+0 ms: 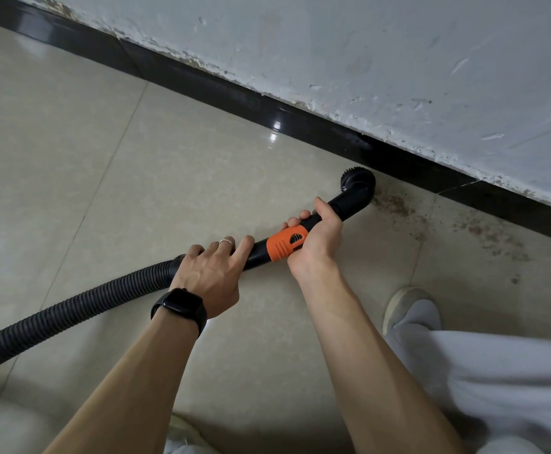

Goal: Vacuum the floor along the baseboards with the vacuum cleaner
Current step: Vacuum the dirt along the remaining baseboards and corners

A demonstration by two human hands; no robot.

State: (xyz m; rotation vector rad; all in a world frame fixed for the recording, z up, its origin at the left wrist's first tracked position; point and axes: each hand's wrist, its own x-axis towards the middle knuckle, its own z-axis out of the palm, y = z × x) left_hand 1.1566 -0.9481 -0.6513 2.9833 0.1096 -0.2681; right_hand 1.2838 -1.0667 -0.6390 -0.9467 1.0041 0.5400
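A black vacuum wand with an orange collar ends in a round brush nozzle that sits on the beige tile floor, close to the glossy black baseboard. My right hand grips the wand just behind the nozzle, partly over the orange collar. My left hand, with a ring and a black wristwatch, holds the wand where the ribbed black hose joins it. Brown dirt specks lie on the floor along the baseboard to the right of the nozzle.
A scuffed, peeling grey-white wall rises above the baseboard. My right foot in a light shoe and grey trouser leg stand at the lower right. The hose trails off the left edge. Open tile stretches to the left.
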